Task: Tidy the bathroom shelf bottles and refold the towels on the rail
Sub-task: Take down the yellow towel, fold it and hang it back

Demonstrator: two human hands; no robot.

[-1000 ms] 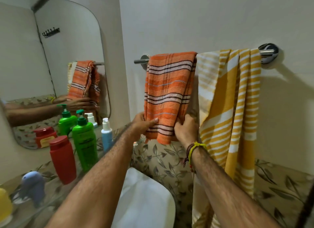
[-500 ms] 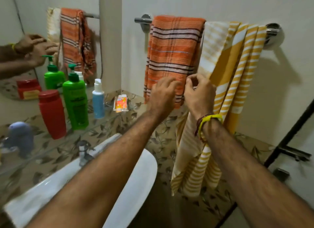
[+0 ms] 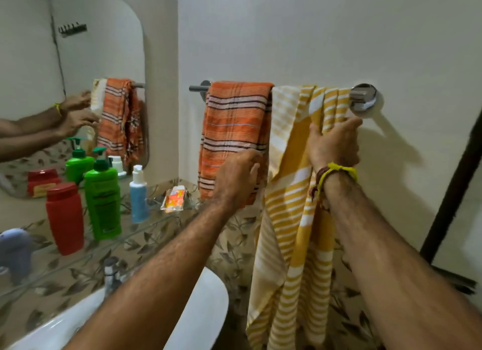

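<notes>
head view: our right hand [image 3: 335,143] grips the bunched yellow towel [image 3: 292,219]; our left hand [image 3: 236,178] pinches its edge beside the folded orange towel [image 3: 234,130]. bottles [image 3: 103,195] stand upright.

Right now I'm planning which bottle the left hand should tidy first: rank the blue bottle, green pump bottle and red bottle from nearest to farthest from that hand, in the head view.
From the left hand:
1. Blue bottle, rightmost on the shelf.
2. Green pump bottle, in the middle.
3. Red bottle, farthest left.
</notes>
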